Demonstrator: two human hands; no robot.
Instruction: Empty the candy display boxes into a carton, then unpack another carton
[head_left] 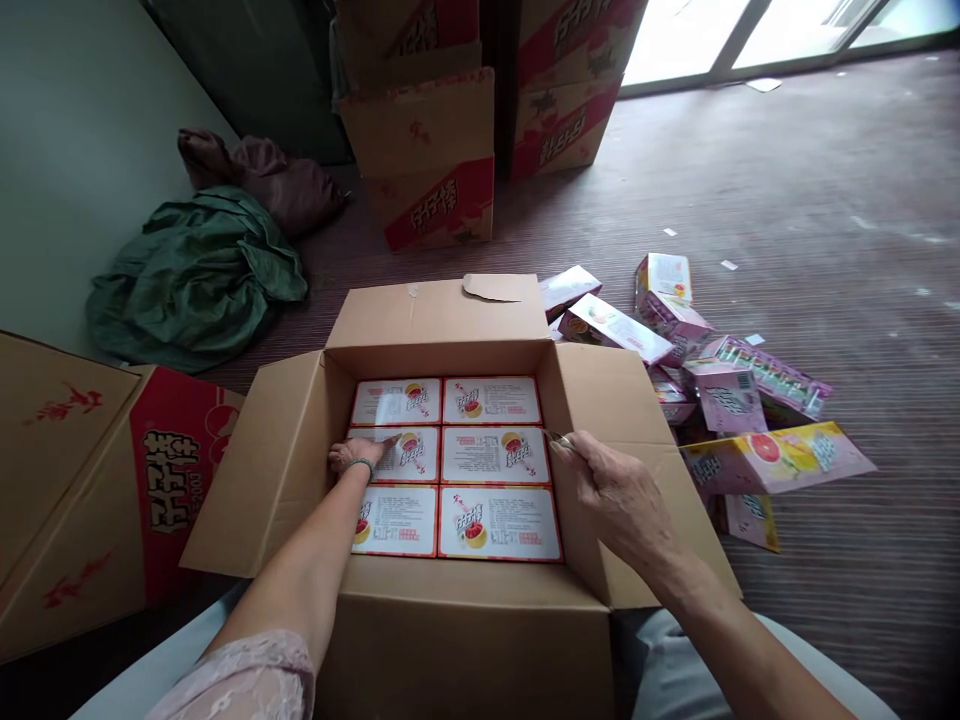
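Observation:
An open cardboard carton [480, 640] stands before me with its flaps folded out. Several white printed boxes [495, 455] with red edges and grapefruit pictures fill it in two columns. My left hand [354, 456], a beaded bracelet at its wrist, reaches inside at the left wall. Its fingers stretch over a box in the middle row, partly out of sight. Above the carton's right side, my right hand [604, 490] is closed in a pinch. A small thin thing [559, 438] sticks out of its fingertips, too small to name, near the right wall.
Flattened and crumpled pink and yellow packages [720, 395] lie piled on the floor to the right. Another printed carton [105, 480] stands at the left. More cartons [427, 160] are stacked behind. A green cloth bundle [199, 275] rests by the wall.

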